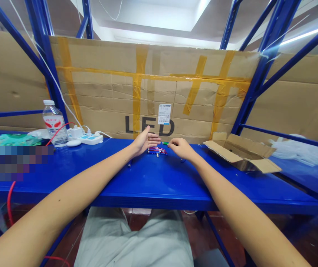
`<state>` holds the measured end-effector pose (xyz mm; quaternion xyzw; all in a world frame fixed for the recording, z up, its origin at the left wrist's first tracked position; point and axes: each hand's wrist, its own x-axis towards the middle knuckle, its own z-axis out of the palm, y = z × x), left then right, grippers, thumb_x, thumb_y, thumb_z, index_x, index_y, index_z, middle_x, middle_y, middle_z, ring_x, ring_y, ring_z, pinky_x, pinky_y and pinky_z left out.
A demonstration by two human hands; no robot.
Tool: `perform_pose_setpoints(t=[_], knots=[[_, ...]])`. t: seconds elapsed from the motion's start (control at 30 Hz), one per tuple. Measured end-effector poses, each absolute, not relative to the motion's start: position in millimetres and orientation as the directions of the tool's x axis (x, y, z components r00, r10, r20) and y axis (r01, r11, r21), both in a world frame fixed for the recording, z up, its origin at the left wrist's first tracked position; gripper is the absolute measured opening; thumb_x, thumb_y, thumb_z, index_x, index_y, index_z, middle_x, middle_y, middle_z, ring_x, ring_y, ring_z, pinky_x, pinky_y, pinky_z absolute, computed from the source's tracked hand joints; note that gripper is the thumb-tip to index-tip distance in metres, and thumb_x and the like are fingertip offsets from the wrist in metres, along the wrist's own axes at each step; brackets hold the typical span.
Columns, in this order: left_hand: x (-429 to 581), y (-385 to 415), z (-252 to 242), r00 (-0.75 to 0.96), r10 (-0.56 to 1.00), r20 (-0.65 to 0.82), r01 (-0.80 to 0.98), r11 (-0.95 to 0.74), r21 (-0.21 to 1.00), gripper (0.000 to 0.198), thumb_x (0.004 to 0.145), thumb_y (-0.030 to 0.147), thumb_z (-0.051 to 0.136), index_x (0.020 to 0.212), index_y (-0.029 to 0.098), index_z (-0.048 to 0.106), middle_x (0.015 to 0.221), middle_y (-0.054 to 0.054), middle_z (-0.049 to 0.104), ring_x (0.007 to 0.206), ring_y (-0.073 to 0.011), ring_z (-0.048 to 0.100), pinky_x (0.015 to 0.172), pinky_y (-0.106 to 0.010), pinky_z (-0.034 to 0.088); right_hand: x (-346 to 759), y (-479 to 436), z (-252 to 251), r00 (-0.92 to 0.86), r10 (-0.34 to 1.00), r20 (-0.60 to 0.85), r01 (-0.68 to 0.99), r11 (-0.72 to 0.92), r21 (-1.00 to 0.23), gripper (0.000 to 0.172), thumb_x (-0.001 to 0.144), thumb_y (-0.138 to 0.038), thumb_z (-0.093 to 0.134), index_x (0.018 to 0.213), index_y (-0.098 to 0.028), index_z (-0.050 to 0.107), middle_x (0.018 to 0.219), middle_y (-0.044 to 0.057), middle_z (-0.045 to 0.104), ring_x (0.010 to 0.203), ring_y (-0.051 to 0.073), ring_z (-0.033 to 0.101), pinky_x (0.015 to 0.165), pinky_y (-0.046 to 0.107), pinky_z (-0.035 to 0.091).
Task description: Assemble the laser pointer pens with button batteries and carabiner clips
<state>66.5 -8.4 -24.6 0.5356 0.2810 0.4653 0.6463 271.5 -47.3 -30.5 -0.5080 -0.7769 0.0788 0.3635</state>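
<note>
In the head view, we have a small pile of shiny red and blue sticks point(157, 150) lying on the blue bench point(147, 185), and we place everything else by it. Our right hand point(181, 148), just right of the pile, has its grip narrow, pinching a green stick point(164, 143) that points leftward above the pile's far edge. Our left hand point(147, 141), at the pile's left, is wide and unloaded, thumb raised; we cannot tell whether its fingertips touch the green stick's end.

We judge the step in hand to be handling this one stick between both hands. The next move seems to call for a steady right pinch and left fingers kept clear of the loose sticks, which could roll if nudged.

Well left of the pile stand a water bottle point(53, 124) and a power strip point(89, 138); well right sits an open cardboard box point(238, 152), its flaps splayed. Behind the pile, a tall cardboard sheet point(111, 92) limits forward reach. Nothing appears to block the space between our hands.
</note>
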Motion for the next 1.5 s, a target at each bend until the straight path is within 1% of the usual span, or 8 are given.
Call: perform_pose_setpoints(t=[0.2, 0.4, 0.57, 0.73, 0.9, 1.1, 1.3, 1.5], knots=[[67.3, -9.1, -25.4, 0.389, 0.911, 0.137, -0.319, -0.006, 0.948, 0.068, 0.094, 0.062, 0.033, 0.106, 0.005, 0.066, 0.105, -0.025, 0.070, 0.098, -0.0297, 0.069, 0.091, -0.039, 0.052, 272.5, -45.7, -31.0, -0.240, 0.805, 0.543, 0.699, 0.532, -0.479, 0.024, 0.083, -0.027, 0.053, 0.079, -0.016, 0.074, 0.082, 0.006, 0.074, 0.077, 0.019, 0.061, 0.070, 0.027, 0.040], [67.2, -12.1, -23.6, 0.389, 0.911, 0.137, -0.296, -0.018, 0.955, 0.065, 0.098, 0.058, 0.026, 0.107, 0.008, 0.066, 0.102, -0.022, 0.072, 0.099, -0.0282, 0.069, 0.092, -0.040, 0.051, 275.2, -46.4, -28.3, -0.148, 0.782, 0.605, 0.699, 0.516, -0.496, 0.024, 0.080, -0.025, 0.054, 0.078, -0.015, 0.076, 0.080, 0.006, 0.074, 0.077, 0.020, 0.062, 0.070, 0.028, 0.041], [67.4, -12.1, -23.1, 0.394, 0.910, 0.133, -0.302, -0.008, 0.953, 0.064, 0.098, 0.057, 0.027, 0.098, 0.008, 0.068, 0.101, -0.022, 0.072, 0.099, -0.0282, 0.069, 0.092, -0.039, 0.052, 273.1, -47.2, -29.2, -0.191, 0.800, 0.568, 0.730, 0.503, -0.463, 0.024, 0.079, -0.025, 0.055, 0.077, -0.015, 0.077, 0.077, 0.006, 0.074, 0.075, 0.020, 0.062, 0.069, 0.028, 0.041], [67.9, -12.3, -23.0, 0.397, 0.909, 0.126, -0.282, -0.010, 0.959, 0.065, 0.098, 0.058, 0.025, 0.104, 0.009, 0.067, 0.102, -0.021, 0.072, 0.103, -0.0286, 0.068, 0.094, -0.040, 0.050, 273.9, -47.4, -28.2, -0.125, 0.747, 0.654, 0.688, 0.539, -0.485, 0.027, 0.081, -0.026, 0.053, 0.080, -0.015, 0.077, 0.083, 0.007, 0.075, 0.077, 0.020, 0.062, 0.071, 0.028, 0.042], [68.2, -12.6, -22.9, 0.398, 0.908, 0.129, -0.285, -0.011, 0.958, 0.063, 0.098, 0.056, 0.025, 0.101, 0.008, 0.067, 0.100, -0.022, 0.072, 0.098, -0.0284, 0.069, 0.092, -0.041, 0.051, 272.5, -46.3, -31.5, -0.222, 0.798, 0.560, 0.720, 0.522, -0.458, 0.026, 0.079, -0.026, 0.054, 0.074, -0.014, 0.076, 0.072, 0.005, 0.073, 0.071, 0.019, 0.061, 0.064, 0.027, 0.039], [67.8, -12.8, -23.1, 0.418, 0.899, 0.132, -0.274, -0.013, 0.962, 0.065, 0.097, 0.059, 0.024, 0.098, 0.009, 0.066, 0.100, -0.020, 0.072, 0.100, -0.0279, 0.069, 0.094, -0.041, 0.050, 270.0, -47.5, -30.7, -0.131, 0.736, 0.665, 0.654, 0.568, -0.500, 0.028, 0.081, -0.027, 0.052, 0.077, -0.013, 0.077, 0.078, 0.005, 0.074, 0.075, 0.019, 0.061, 0.069, 0.026, 0.041], [68.6, -12.3, -23.7, 0.407, 0.904, 0.130, -0.277, -0.013, 0.961, 0.065, 0.097, 0.059, 0.025, 0.093, 0.009, 0.066, 0.099, -0.021, 0.072, 0.097, -0.0280, 0.069, 0.092, -0.041, 0.051, 269.2, -47.3, -32.8, -0.233, 0.806, 0.544, 0.689, 0.531, -0.493, 0.028, 0.079, -0.028, 0.054, 0.071, -0.013, 0.075, 0.065, 0.003, 0.069, 0.065, 0.016, 0.056, 0.060, 0.025, 0.037], [68.5, -12.6, -23.6, 0.395, 0.910, 0.128, -0.256, -0.025, 0.966, 0.067, 0.096, 0.062, 0.027, 0.095, 0.008, 0.066, 0.105, -0.022, 0.071, 0.097, -0.0283, 0.069, 0.093, -0.041, 0.051, 269.0, -46.3, -31.7, -0.142, 0.771, 0.621, 0.672, 0.536, -0.511, 0.028, 0.080, -0.027, 0.052, 0.072, -0.013, 0.075, 0.070, 0.004, 0.071, 0.070, 0.016, 0.057, 0.064, 0.026, 0.037]])
